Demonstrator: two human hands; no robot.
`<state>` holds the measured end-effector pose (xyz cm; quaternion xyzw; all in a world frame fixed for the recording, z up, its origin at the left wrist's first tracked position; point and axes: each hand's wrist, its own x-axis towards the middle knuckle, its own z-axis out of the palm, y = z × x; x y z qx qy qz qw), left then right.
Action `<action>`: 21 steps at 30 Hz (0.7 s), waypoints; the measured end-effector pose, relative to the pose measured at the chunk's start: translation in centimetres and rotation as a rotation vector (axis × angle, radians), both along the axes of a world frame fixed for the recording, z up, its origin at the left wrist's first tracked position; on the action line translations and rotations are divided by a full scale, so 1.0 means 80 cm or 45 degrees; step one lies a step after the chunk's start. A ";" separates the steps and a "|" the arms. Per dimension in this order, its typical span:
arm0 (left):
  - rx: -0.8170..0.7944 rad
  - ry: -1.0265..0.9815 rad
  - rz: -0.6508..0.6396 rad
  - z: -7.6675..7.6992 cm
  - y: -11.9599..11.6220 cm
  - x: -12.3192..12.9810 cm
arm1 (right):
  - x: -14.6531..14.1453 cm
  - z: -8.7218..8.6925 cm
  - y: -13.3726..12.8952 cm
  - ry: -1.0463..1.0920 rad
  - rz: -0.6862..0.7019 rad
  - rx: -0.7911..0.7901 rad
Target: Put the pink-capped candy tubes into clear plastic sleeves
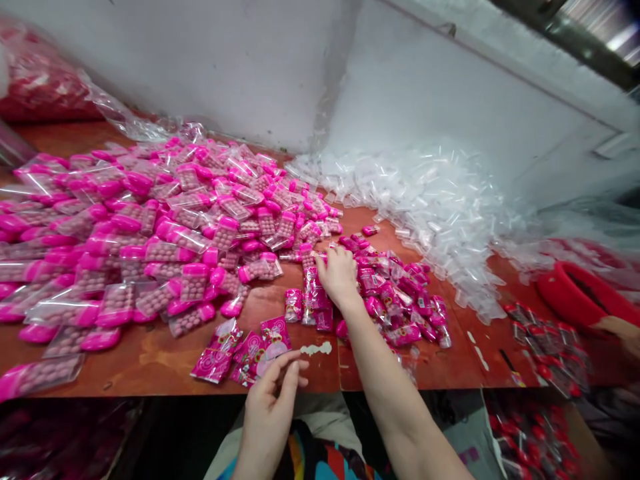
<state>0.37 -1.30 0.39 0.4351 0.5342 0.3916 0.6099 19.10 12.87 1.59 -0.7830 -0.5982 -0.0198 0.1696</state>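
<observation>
My left hand point(274, 397) hovers at the table's front edge, its fingers loosely apart with nothing in them. Just beyond it lie flat pink printed sachets point(250, 350), partly covered by the fingertips from this angle. My right hand point(339, 272) reaches forward to the left side of a heap of small pink-wrapped packs point(385, 293). Its fingers curl downward, and whatever they hold is hidden. Several wrapped packs point(314, 293) stand in a cluster just left of that wrist. Clear bottles with pink caps, filled with pink beads point(195, 283), spread out to the left.
A big mound of clear empty plastic containers point(430, 193) leans toward the wall point(260, 67). At right are red-capped small containers point(550, 350) and a red basin-like object point(580, 293). A clear bag of red items point(45, 80) sits back left. Below the table, a box holds red pieces point(530, 433).
</observation>
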 end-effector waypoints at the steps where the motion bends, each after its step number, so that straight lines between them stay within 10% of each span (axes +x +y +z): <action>1: 0.010 0.004 -0.013 0.000 0.000 0.001 | -0.006 -0.005 0.019 0.005 0.000 -0.068; 7: 0.086 0.119 -0.078 0.001 -0.007 -0.012 | -0.015 -0.015 0.050 0.195 0.078 -0.018; 11: 0.109 0.227 -0.090 -0.003 -0.016 -0.032 | -0.014 -0.004 -0.007 0.797 0.346 0.343; 14: 0.112 0.286 -0.060 -0.012 -0.021 -0.041 | -0.024 -0.004 -0.075 1.124 0.350 0.209; 21: 0.162 0.280 -0.012 -0.030 -0.017 -0.036 | -0.066 -0.040 -0.156 0.546 0.551 -0.274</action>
